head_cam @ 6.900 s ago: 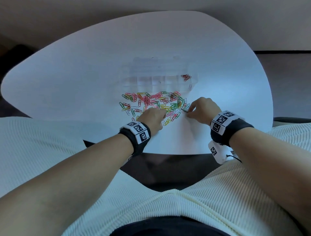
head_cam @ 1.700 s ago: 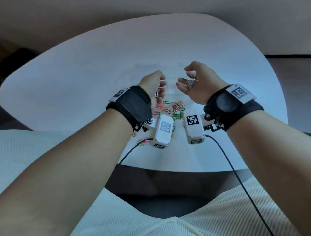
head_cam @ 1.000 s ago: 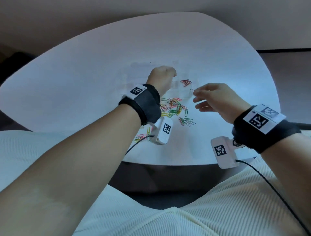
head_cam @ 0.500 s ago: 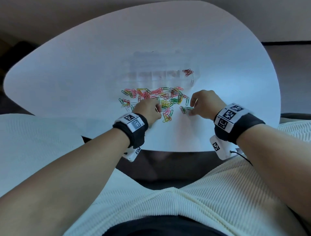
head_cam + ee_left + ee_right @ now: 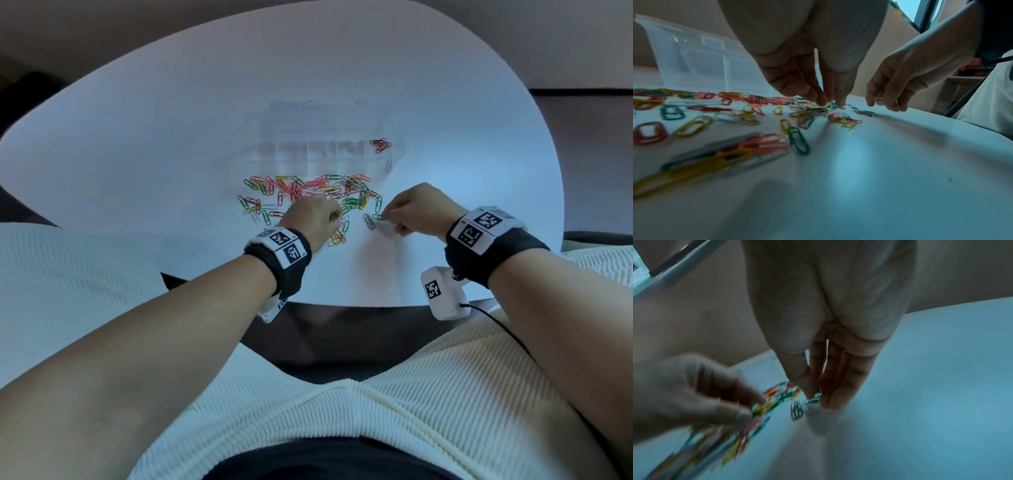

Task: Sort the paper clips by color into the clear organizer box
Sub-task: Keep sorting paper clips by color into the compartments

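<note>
A heap of coloured paper clips (image 5: 308, 195) lies on the white table in front of the clear organizer box (image 5: 325, 150). Its right end compartment holds a few red clips (image 5: 380, 145). My left hand (image 5: 337, 219) is down on the near side of the heap, with thumb and fingertips (image 5: 823, 100) pinching at a clip there; its colour is hidden. My right hand (image 5: 385, 216) sits at the heap's right edge. Its thumb and forefinger pinch a green clip (image 5: 813, 398) against the table, beside a small cluster of clips (image 5: 796, 410).
The white table (image 5: 445, 144) has bare surface to the right of and behind the box. Its front edge (image 5: 359, 303) runs just under my wrists. The box (image 5: 705, 65) stands close behind the heap, with the other compartments showing no clips.
A second ago my left hand was over the box and my right hand hovered open. Both have come down to the heap and now pinch at clips.
</note>
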Available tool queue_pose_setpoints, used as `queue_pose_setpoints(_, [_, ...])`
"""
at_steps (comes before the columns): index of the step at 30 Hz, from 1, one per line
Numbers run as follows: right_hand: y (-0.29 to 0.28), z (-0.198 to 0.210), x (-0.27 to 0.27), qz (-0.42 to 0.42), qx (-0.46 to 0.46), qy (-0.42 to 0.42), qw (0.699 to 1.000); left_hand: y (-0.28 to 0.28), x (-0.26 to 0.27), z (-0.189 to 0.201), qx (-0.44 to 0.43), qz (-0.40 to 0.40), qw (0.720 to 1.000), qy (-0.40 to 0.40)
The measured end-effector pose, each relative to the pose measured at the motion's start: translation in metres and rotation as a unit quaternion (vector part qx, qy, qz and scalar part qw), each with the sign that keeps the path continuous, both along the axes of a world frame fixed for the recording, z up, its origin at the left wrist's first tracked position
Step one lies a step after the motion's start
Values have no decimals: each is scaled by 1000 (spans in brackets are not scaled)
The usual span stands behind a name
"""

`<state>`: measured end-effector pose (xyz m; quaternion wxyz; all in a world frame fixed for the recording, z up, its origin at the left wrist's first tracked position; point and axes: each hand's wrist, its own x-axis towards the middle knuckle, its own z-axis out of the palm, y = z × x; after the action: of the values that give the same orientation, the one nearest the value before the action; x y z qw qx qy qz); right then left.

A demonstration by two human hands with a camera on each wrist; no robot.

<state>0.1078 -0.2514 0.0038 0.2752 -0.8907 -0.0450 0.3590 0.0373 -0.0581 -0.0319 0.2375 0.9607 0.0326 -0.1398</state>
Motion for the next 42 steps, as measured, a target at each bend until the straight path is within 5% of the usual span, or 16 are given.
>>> queue_pose_setpoints(3, [1,3,-1,-40,31,41,998,4,-1,-1,-15,22,1000,7])
queue_pose_setpoints(7, [6,-3,-7,21,10,58,998,6,-3,1,-46,57,997,12])
queue_pose_setpoints(13, [9,-16,-11,115,-115,-90,983,8,-5,5,-72,87,993,16])
queue_pose_setpoints(20, [13,-17,-13,109,-173,-129,970,11,-6,10,-69,91,993,9])
queue_pose_setpoints(25, [11,-14,-9,94,-197,-148,964,7,-4,10,-30,21,999,-8])
queue_pose_setpoints(34, [18,-12,-17,123,-206,-132,962,-10,8,-2,24,-43,999,0])
queue_pose_setpoints(42, [18,0,-9,25,-68,-58,996,-14,18,2,13,-7,1000,24])
